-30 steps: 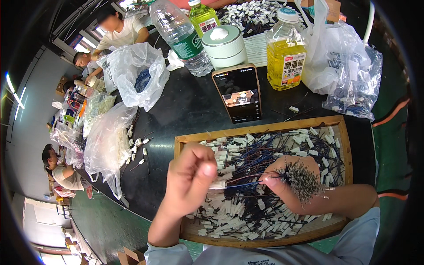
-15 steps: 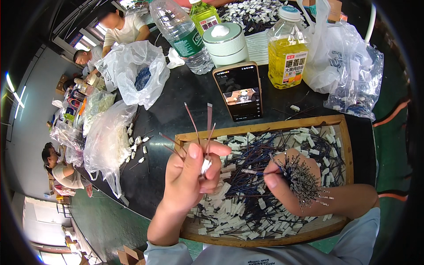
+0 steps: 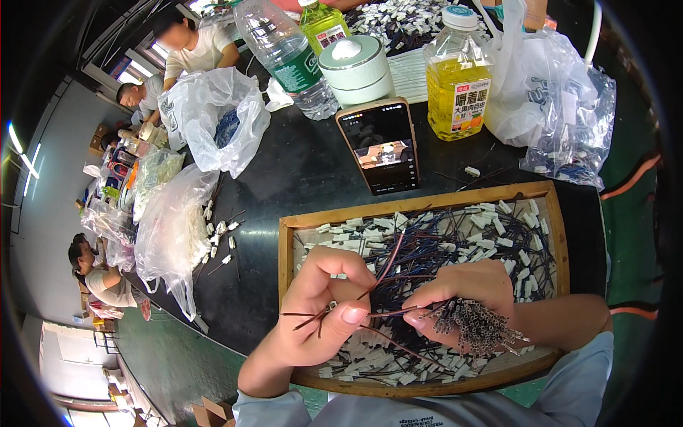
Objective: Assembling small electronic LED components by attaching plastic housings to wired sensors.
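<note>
My left hand (image 3: 320,309) is closed in a pinch on a few thin dark wires (image 3: 390,267), whose ends stick out on both sides of the fingers. A small pale connector end (image 3: 331,306) shows between its fingers. Close by, my right hand (image 3: 462,285) is wrapped round a thick bundle of wires (image 3: 473,327), with metal terminals fanned out below the palm. From its fingertips a wire (image 3: 388,313) reaches across to the left fingertips. Both hands are above a wooden tray (image 3: 286,249) holding many white connectors (image 3: 366,352) on dark wires. The fingers hide part of the connector.
A phone (image 3: 380,146) leans on a pale green lidded cup (image 3: 356,71). Bottles (image 3: 461,78) and plastic bags (image 3: 555,92) stand behind the tray. Further left on the black table (image 3: 284,178) are more bags (image 3: 174,228) and loose connectors (image 3: 222,228). Other people (image 3: 196,50) sit at the left.
My left hand has tipped over and come down toward the right hand, so its wires point sideways instead of up. The two hands' fingertips are now closer, with a wire between them.
</note>
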Action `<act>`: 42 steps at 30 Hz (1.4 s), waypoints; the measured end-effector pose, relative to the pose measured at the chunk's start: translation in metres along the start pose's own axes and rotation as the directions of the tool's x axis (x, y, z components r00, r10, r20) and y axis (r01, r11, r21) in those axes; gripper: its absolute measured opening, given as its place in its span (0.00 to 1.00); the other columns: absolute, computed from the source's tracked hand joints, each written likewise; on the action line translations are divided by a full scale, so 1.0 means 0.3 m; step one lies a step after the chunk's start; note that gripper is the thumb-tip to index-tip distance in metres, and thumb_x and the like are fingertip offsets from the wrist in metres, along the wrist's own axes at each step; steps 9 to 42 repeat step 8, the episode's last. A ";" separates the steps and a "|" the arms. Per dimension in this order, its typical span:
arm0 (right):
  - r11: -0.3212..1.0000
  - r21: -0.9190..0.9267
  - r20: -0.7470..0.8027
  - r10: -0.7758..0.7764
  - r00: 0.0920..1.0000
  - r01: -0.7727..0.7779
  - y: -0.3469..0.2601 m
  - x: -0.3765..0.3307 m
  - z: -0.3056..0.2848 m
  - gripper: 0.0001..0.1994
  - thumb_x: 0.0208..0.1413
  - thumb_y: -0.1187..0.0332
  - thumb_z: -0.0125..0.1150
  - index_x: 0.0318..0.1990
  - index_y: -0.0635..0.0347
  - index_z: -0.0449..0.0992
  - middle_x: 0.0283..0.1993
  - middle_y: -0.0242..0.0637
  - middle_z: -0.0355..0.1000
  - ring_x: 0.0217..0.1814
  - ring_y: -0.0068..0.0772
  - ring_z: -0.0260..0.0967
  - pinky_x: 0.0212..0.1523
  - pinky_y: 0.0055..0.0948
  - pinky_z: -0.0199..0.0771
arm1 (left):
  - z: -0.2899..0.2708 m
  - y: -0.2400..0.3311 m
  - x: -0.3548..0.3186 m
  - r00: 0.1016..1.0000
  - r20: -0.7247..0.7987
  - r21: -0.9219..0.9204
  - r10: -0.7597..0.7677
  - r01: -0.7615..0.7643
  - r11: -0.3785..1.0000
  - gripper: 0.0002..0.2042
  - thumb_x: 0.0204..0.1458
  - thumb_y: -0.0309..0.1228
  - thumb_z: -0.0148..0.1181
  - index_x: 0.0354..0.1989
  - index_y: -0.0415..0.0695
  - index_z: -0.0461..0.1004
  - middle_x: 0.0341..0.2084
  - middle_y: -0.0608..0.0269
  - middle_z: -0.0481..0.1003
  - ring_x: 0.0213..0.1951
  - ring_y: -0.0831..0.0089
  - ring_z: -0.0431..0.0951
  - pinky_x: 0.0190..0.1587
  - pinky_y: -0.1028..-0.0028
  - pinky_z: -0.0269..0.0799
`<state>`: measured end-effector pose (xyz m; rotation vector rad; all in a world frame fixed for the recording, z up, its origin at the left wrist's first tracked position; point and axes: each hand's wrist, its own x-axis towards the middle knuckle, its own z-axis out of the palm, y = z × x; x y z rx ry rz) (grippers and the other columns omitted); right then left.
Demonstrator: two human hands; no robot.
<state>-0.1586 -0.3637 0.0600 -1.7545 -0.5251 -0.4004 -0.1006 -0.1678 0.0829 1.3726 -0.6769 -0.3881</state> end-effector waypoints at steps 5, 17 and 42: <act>1.000 -0.005 0.024 -0.006 1.000 0.006 0.000 0.000 -0.003 0.11 0.41 0.73 0.68 0.35 0.54 0.77 0.25 0.30 0.74 0.23 0.25 0.72 0.22 0.20 0.68 | -0.007 -0.003 -0.010 1.000 0.022 0.071 0.007 -0.008 0.997 0.19 0.53 0.38 0.56 0.41 0.37 0.56 0.22 0.60 0.64 0.16 0.80 0.63 0.21 0.79 0.60; 1.000 0.027 0.036 -0.015 0.999 0.014 0.004 -0.004 -0.006 0.12 0.41 0.72 0.68 0.36 0.54 0.77 0.26 0.30 0.75 0.25 0.25 0.73 0.24 0.20 0.70 | -0.016 0.017 -0.018 0.991 0.137 0.242 -0.006 -0.027 0.970 0.20 0.53 0.35 0.57 0.45 0.38 0.55 0.33 0.55 0.67 0.28 0.75 0.70 0.33 0.80 0.64; 1.000 0.027 0.036 -0.015 0.999 0.014 0.004 -0.004 -0.006 0.12 0.41 0.72 0.68 0.36 0.54 0.77 0.26 0.30 0.75 0.25 0.25 0.73 0.24 0.20 0.70 | -0.016 0.017 -0.018 0.991 0.137 0.242 -0.006 -0.027 0.970 0.20 0.53 0.35 0.57 0.45 0.38 0.55 0.33 0.55 0.67 0.28 0.75 0.70 0.33 0.80 0.64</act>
